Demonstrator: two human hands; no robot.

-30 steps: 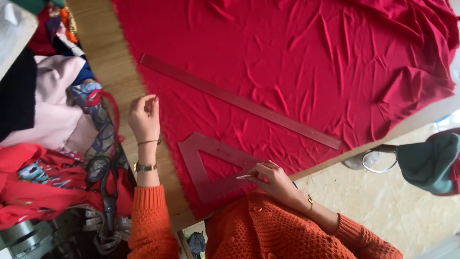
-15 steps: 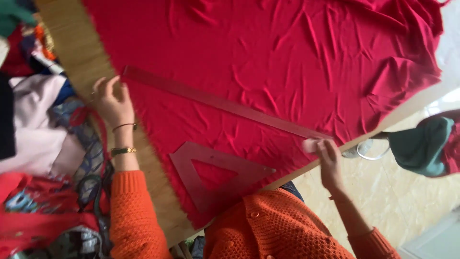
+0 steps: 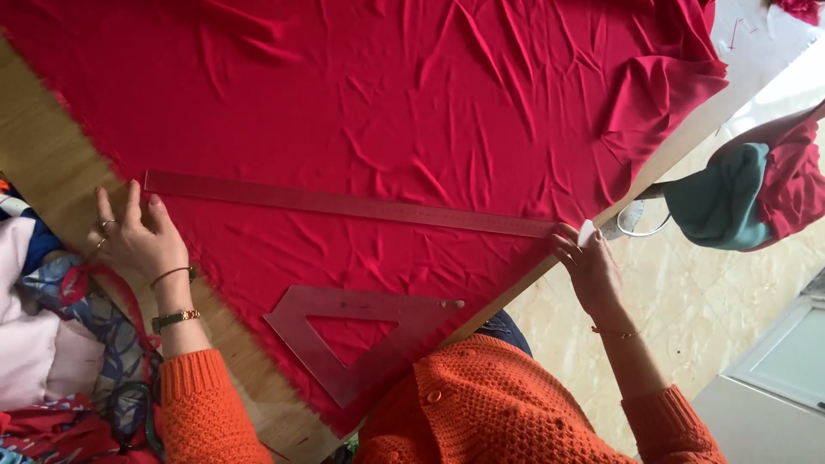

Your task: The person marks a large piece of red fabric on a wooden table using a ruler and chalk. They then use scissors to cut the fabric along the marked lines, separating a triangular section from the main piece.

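Wooden table [image 3: 43, 185], red cloth [image 3: 412, 112] spread across it, long clear ruler [image 3: 344, 204] laid on the cloth.
Left hand [image 3: 137, 245] open, fingers spread, touching the ruler's left end; right hand [image 3: 589, 266] pinching white chalk [image 3: 587, 232] at the right end. Clear triangle [image 3: 369, 331] near; clothes pile [image 3: 51, 344] left.

You wear an orange knit cardigan with buttons; your left hand [image 3: 137, 245] carries rings, a bangle and a watch, your right hand [image 3: 591, 268] a thin bracelet.
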